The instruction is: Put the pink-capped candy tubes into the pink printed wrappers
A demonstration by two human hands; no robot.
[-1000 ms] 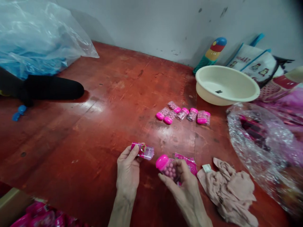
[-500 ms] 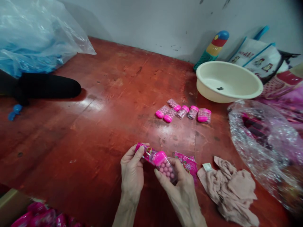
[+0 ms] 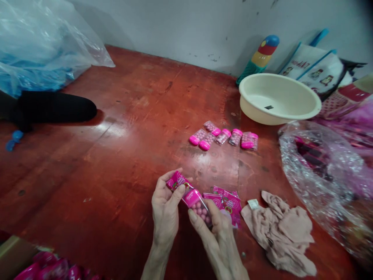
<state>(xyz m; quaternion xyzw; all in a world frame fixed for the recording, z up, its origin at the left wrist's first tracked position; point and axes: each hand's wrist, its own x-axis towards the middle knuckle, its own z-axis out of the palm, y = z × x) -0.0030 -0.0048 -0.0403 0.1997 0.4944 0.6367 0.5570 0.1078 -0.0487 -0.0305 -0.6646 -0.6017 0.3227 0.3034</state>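
Note:
My left hand [image 3: 164, 212] grips a small pink printed sleeve [image 3: 176, 181]. My right hand [image 3: 210, 227] holds a clear candy bottle [image 3: 198, 205] full of pink balls, and its pink-capped end sits inside the sleeve's mouth. Both hands hover low over the red table [image 3: 116, 155], near its front. Under my right hand lie more flat pink sleeves [image 3: 229, 200]. A row of several filled, pink-capped bottles [image 3: 223, 137] lies farther back on the table.
A cream basin [image 3: 278, 99] stands at the back right. A clear bag of pink goods [image 3: 323, 175] lies at the right, a beige cloth [image 3: 281, 231] beside my right hand. A blue plastic bag [image 3: 37, 50] and a black object [image 3: 52, 107] sit at the left.
My hands have come together. The bottle, held apart from the sleeve a second ago, now has its capped end pushed into the sleeve.

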